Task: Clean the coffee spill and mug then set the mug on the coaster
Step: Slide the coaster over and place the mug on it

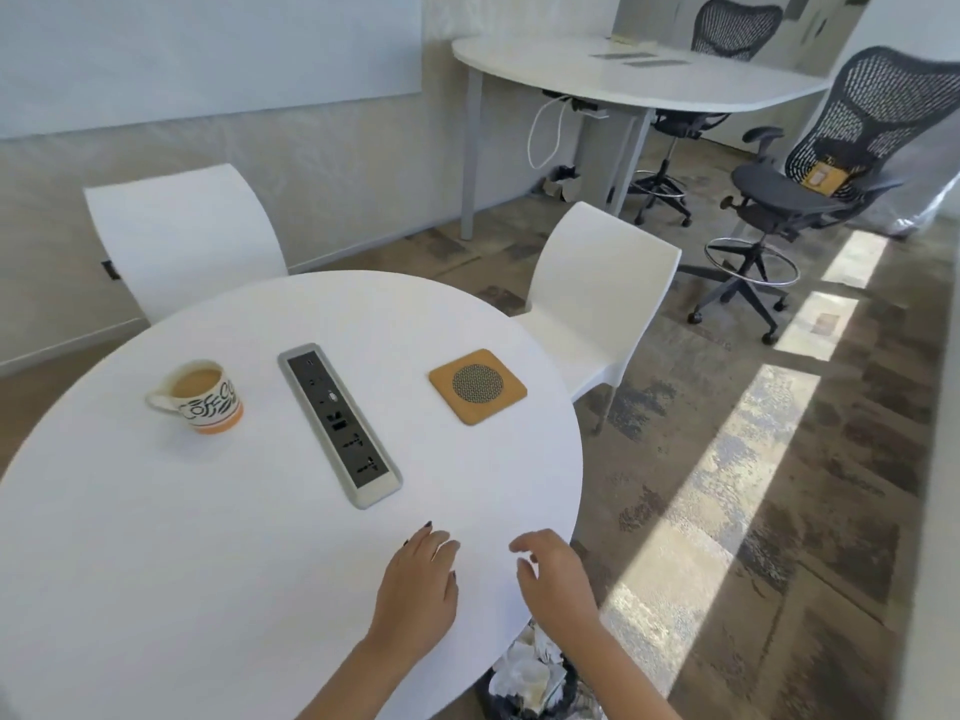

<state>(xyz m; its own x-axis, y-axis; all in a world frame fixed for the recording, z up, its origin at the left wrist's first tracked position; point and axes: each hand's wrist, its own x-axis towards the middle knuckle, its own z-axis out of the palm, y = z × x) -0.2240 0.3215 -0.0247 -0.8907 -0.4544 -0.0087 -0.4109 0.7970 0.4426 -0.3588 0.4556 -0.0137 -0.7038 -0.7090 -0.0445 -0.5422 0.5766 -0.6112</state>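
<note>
We see our left hand (418,579) and right hand (553,569) both empty, fingers loosely spread over the smooth round white bench (208,563). The glossy lettered ceramic mug (200,397), full of milky coffee, sits far left; the square cork coaster (478,385) lies well apart, right of the grey socket strip (340,426).

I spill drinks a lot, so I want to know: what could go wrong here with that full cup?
1. The mug looks nearly full of coffee, so carrying it could slosh.
2. The power strip set into the table lies between the mug and the coaster; drips could land in its sockets.
3. Both the left hand and right hand are empty, with no cloth visible for wiping.
</note>
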